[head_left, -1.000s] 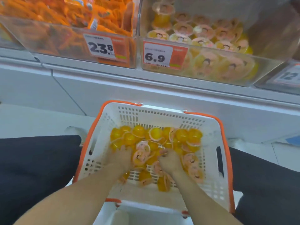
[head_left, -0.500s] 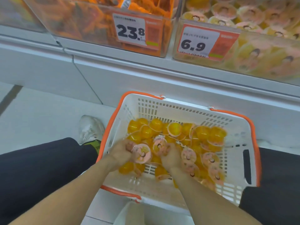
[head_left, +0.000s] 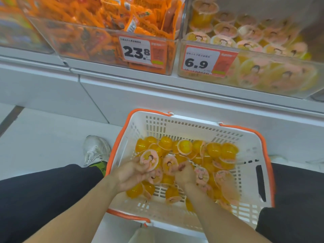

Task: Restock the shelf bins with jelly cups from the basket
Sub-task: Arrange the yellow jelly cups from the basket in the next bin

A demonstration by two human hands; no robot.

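A white basket (head_left: 245, 146) with an orange rim sits on the floor between my knees, holding several yellow jelly cups (head_left: 226, 151) with pink lids. My left hand (head_left: 131, 174) grips a jelly cup (head_left: 149, 159), its lid facing up, just above the pile. My right hand (head_left: 185, 174) curls round another cup (head_left: 169, 164) beside it. Above, a clear shelf bin (head_left: 263, 81) tagged 6.9 is partly filled with the same cups.
A second clear bin (head_left: 98, 48) tagged 23.8 holds orange snack packets, left of the jelly bin. A white shelf base (head_left: 157, 99) runs behind the basket. My white shoe (head_left: 95, 149) and dark trouser legs flank the basket.
Both hands dug into the pile and have risen a little, each now with a cup. The view has tilted up and shifted, showing more of the bins.
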